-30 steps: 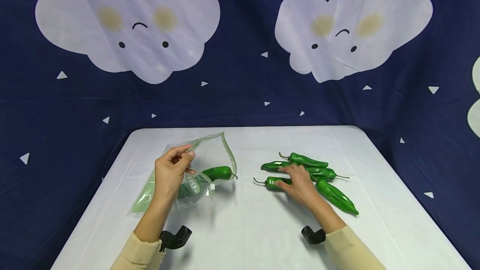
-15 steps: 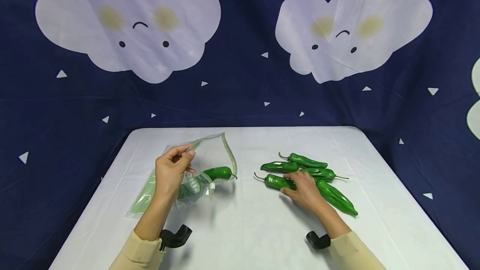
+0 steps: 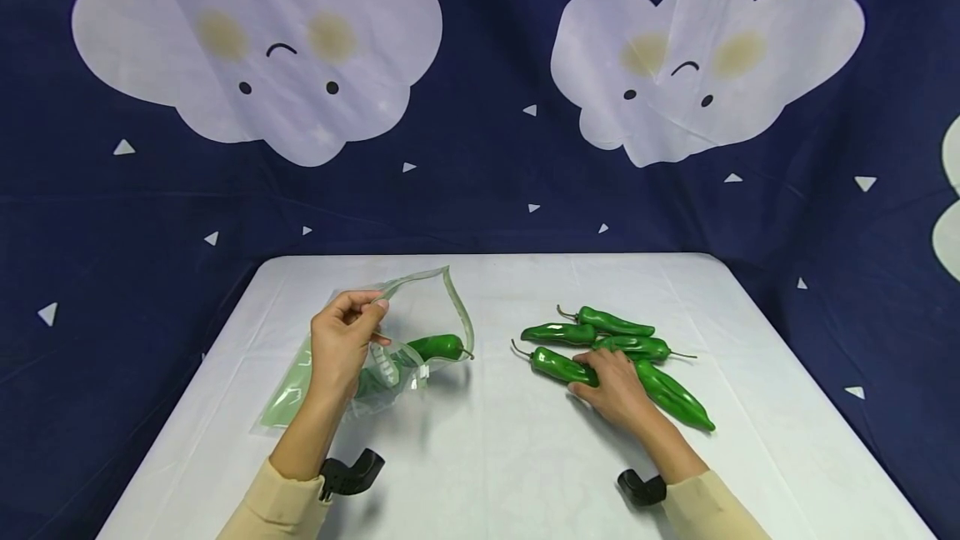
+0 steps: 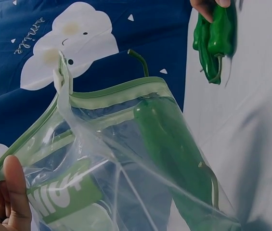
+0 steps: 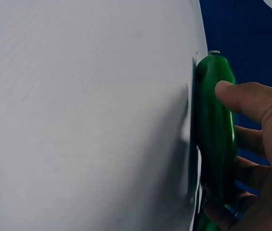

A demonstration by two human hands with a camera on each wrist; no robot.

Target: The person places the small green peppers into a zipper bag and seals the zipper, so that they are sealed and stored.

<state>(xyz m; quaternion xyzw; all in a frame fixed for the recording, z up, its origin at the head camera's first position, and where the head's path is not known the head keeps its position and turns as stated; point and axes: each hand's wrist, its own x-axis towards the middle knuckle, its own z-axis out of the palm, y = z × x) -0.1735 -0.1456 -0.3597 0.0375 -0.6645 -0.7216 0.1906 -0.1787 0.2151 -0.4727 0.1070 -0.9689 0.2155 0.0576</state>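
On the left of the head view my left hand (image 3: pixel 343 342) pinches the rim of a clear zip bag (image 4: pixel 111 94) with green edging, keeping its mouth spread. Inside the bag lie green peppers (image 3: pixel 437 347), one with its stem poking past the opening. To the right, my right hand (image 3: pixel 617 386) grips the tip end of the front green pepper (image 3: pixel 555 362), whose stem points left. In the right wrist view the thumb (image 5: pixel 237 94) presses one side of this pepper while the fingers lie behind it.
Several more green peppers lie around my right hand: one at the back (image 3: pixel 617 322), two in the middle, and one slanting toward the front right (image 3: pixel 672 394). A white-covered table (image 3: pixel 480 473) holds everything. Behind it hangs a dark blue cloth (image 3: pixel 480 190) printed with clouds.
My right hand has shifted slightly right and toward me, closing around the front pepper, which has turned a little with its tip toward me. The left hand and bag have stayed put.
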